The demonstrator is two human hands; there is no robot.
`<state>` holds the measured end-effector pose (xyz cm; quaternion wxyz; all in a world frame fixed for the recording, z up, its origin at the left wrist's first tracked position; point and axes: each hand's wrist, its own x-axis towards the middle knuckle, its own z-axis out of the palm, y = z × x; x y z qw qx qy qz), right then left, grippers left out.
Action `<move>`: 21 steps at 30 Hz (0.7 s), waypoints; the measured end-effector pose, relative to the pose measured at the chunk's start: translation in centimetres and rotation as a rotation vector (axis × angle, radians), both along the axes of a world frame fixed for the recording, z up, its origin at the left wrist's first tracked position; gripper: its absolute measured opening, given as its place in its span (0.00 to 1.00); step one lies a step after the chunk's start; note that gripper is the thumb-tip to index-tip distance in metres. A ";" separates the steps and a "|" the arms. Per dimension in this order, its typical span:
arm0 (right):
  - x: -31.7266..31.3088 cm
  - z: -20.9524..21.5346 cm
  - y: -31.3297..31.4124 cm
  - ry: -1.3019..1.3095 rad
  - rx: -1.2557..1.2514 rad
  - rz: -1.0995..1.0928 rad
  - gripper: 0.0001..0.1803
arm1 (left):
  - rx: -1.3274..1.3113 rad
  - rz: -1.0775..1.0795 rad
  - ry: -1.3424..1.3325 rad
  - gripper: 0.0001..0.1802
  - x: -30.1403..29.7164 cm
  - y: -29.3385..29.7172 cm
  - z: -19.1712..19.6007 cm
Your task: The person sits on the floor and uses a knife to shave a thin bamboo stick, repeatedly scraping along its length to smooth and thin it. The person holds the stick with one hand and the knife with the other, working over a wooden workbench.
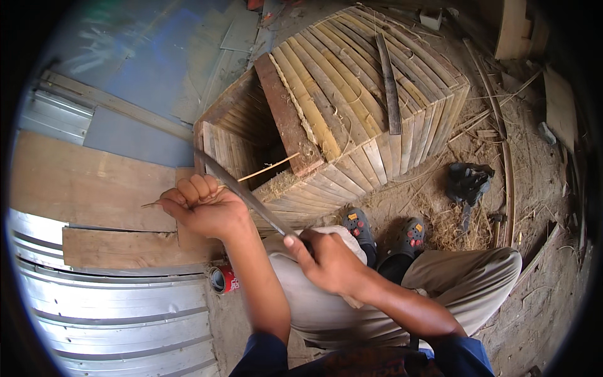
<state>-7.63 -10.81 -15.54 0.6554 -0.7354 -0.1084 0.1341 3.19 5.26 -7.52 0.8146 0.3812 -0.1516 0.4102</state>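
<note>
L hand point(202, 204): fist closed on thin bamboo sliver point(260, 170), held across open front of slatted bamboo crate point(352, 107). R hand point(330, 261): fingers wrapped tight on handle of long blade point(242, 191), edge laid on sliver by L knuckles. Best w/ shallow blade angle, strokes away from fist; red can point(223, 278) on ground below.

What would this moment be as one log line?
left hand: fist shut on thin bamboo strip | right hand: grips long knife, blade laid against strip | ahead: slatted bamboo box
</note>
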 end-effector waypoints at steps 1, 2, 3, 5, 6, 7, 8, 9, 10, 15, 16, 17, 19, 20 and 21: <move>0.0 0.0 -0.1 0.010 0.008 -0.099 0.33 | 0.005 -0.014 -0.015 0.24 0.1 -0.1 -0.1; -0.1 0.1 -0.3 0.051 0.010 -0.144 0.33 | 0.076 -0.007 -0.076 0.23 0.0 -0.1 -0.1; -0.2 0.1 -0.4 0.123 -0.033 -0.182 0.33 | 0.018 -0.004 -0.009 0.24 -0.1 0.0 0.1; -0.3 0.2 -0.4 0.070 -0.021 -0.168 0.33 | 0.024 0.014 0.012 0.24 0.3 -0.3 0.2; -0.4 0.2 -0.4 0.030 -0.004 -0.160 0.34 | -0.006 -0.002 -0.002 0.24 0.0 -0.1 0.6; -0.4 0.2 -0.4 0.009 0.022 -0.103 0.34 | -0.030 -0.019 -0.007 0.25 -0.3 -0.1 0.9; -0.4 0.1 -0.3 -0.084 -0.003 -0.063 0.36 | -0.014 -0.031 -0.046 0.25 -0.3 -0.1 1.4; -0.3 -0.1 -0.3 -0.028 0.005 -0.147 0.36 | -0.037 -0.042 -0.033 0.25 -0.3 -0.2 1.7; -0.2 -0.4 -0.4 0.054 0.008 -0.165 0.36 | -0.013 -0.039 -0.030 0.25 -0.6 -0.3 1.9; -0.9 -2.0 -1.3 0.224 -0.160 -0.173 0.38 | 0.046 -0.033 -0.032 0.25 -1.3 -1.3 1.8; -1.2 -2.0 -1.4 0.228 -0.066 -0.157 0.37 | 0.046 -0.069 -0.062 0.25 -1.8 -1.0 2.1; -1.6 -2.0 -1.5 0.188 -0.023 -0.176 0.37 | 0.075 -0.141 -0.135 0.25 -2.0 -0.9 2.3; -1.9 -1.6 -1.6 0.205 0.026 -0.137 0.36 | 0.075 -0.156 -0.153 0.25 -2.0 -0.9 2.5; -1.9 -1.3 -1.7 0.174 0.045 -0.139 0.36 | 0.076 -0.196 -0.216 0.25 -2.0 -1.0 2.4; -1.9 -0.9 -1.6 0.191 0.023 -0.140 0.36 | 0.084 -0.146 -0.129 0.25 -1.9 -1.2 2.3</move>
